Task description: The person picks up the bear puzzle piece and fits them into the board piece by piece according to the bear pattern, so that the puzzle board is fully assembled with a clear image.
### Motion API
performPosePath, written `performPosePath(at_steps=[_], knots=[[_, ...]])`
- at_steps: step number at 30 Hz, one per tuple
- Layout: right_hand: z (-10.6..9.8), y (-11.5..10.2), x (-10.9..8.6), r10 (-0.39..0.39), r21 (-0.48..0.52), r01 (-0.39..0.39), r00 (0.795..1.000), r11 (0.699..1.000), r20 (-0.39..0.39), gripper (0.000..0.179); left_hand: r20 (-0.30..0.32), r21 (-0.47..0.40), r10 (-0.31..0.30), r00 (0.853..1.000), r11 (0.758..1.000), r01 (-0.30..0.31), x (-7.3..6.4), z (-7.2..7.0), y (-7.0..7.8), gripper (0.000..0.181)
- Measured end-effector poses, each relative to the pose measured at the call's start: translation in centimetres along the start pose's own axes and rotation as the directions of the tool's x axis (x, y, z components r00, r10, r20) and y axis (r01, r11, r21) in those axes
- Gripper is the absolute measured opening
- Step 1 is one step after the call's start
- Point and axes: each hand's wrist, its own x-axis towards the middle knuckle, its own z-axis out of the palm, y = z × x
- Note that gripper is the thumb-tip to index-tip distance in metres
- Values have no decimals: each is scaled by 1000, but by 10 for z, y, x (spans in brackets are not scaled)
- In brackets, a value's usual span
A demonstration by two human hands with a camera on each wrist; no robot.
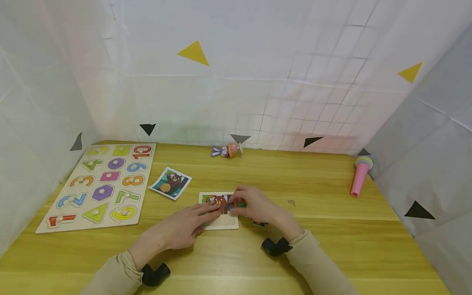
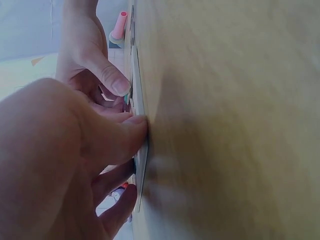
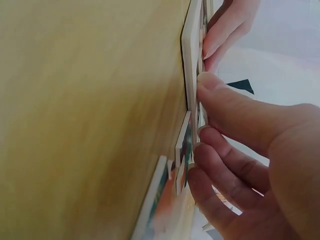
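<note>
Pinched between the thumb and fingers of my right hand (image 1: 254, 207) is a small puzzle piece (image 1: 241, 204), at the right side of the puzzle tray (image 1: 220, 223); my left hand (image 1: 180, 227) presses extended fingers onto the tray's bear picture (image 1: 220, 200). From the head view, I can read 1 to 10 on the number board (image 1: 79, 223), with 5 plain shapes between the numerals. 1 bear card (image 1: 170, 183) lies near it, its corner mark too small to read. The table (image 1: 221, 262) is yellowish wood grain, with 3 pale sheet walls (image 1: 250, 49) bearing 2 yellow triangles (image 1: 195, 53) and 6 black or grey ones. 1 rabbit toy (image 1: 226, 150) lies by the back wall, and 1 pink microphone (image 1: 361, 176) far right.

Left wrist view: my left thumb (image 2: 120, 135) touches the tray's edge, the tray flat on the wood.

Right wrist view: my right thumb (image 3: 225, 102) touches the tray's side; loose pieces (image 3: 184, 140) overlap beside it, too hidden to count.
</note>
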Motion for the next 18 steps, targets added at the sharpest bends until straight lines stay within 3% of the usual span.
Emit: performPosePath(at_steps=[7, 18], knots=[[1, 0, 0, 5, -6, -5, 1000, 1000, 1, 21, 1, 17, -14, 1000, 1000, 14, 2, 2, 0, 54], [3, 1, 1, 3, -21, -3, 1000, 1000, -26, 22, -51, 57, 4, 999, 998, -1, 4, 7, 2, 60]])
